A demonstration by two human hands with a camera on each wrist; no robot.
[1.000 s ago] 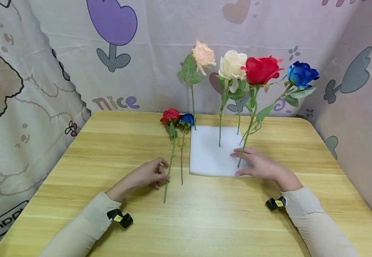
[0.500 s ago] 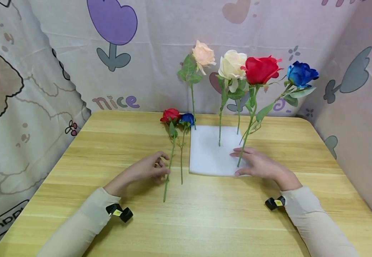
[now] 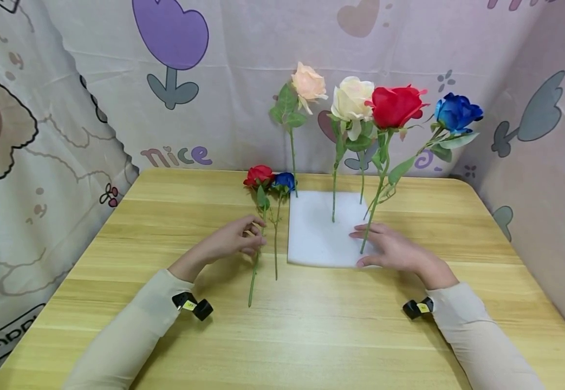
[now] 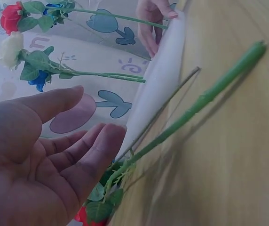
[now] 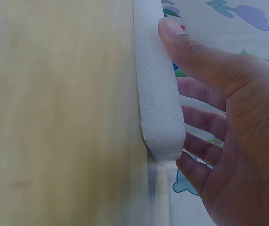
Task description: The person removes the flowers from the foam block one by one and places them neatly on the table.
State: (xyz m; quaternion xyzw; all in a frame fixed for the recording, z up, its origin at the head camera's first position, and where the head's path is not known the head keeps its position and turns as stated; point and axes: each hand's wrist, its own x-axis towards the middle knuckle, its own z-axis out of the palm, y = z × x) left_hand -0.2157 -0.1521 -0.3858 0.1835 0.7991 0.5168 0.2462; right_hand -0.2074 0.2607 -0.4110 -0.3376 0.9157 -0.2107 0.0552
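My left hand (image 3: 231, 238) hovers over the stem of a red artificial rose (image 3: 259, 176) lying on the table. In the left wrist view, its thumb and loosely bent fingers are apart, and the green stem (image 4: 191, 108) runs beyond them, not between them. Beside that rose lies a blue rose (image 3: 284, 182). My right hand (image 3: 401, 252) rests on the right edge of a white foam board (image 3: 313, 238), fingers spread. Standing in the board are a peach rose (image 3: 309, 82), a cream rose (image 3: 353, 99), a tall red rose (image 3: 398, 106) and another blue rose (image 3: 459, 112).
The wooden table (image 3: 311, 336) reaches back to a printed cloth backdrop (image 3: 243, 108), with more cloth on both sides. The upright flowers lean above and around my right hand. Small black cameras (image 3: 203, 309) are strapped to both sleeves.
My left hand has moved forward and slightly right along the lying red rose's stem, towards its bloom. My right hand and the flowers stay in place.
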